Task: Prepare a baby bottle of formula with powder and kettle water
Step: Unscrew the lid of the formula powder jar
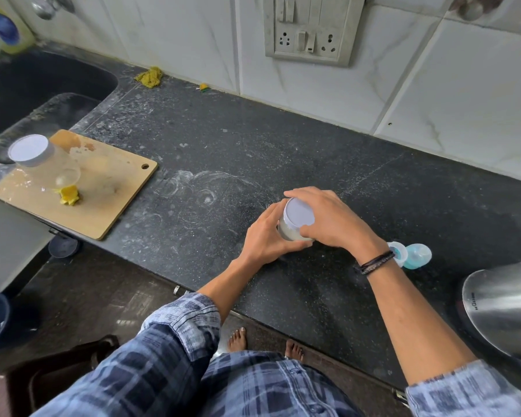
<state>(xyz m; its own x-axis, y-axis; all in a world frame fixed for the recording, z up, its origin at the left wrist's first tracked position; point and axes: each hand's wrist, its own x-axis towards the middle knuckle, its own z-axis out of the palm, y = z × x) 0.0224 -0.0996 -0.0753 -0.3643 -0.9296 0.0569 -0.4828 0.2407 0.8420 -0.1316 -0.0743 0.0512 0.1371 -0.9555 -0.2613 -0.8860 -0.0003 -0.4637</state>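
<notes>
A small clear jar of white powder (289, 233) with a white lid (299, 212) stands on the black counter (223, 164). My left hand (265, 236) grips the jar's body from the left. My right hand (328, 218) curls over the lid from the right. Just right of my right wrist lies a light blue baby bottle (412, 254) on its side, partly hidden by the wrist. The steel kettle (506, 305) sits at the right edge, cut off by the frame.
A wooden cutting board (103, 188) at left carries a second white-lidded jar (39, 158) and a yellow scrap (69, 195). A dark sink (36, 85) lies at the far left. A socket panel (310, 28) is on the tiled wall. White powder smears mark the counter.
</notes>
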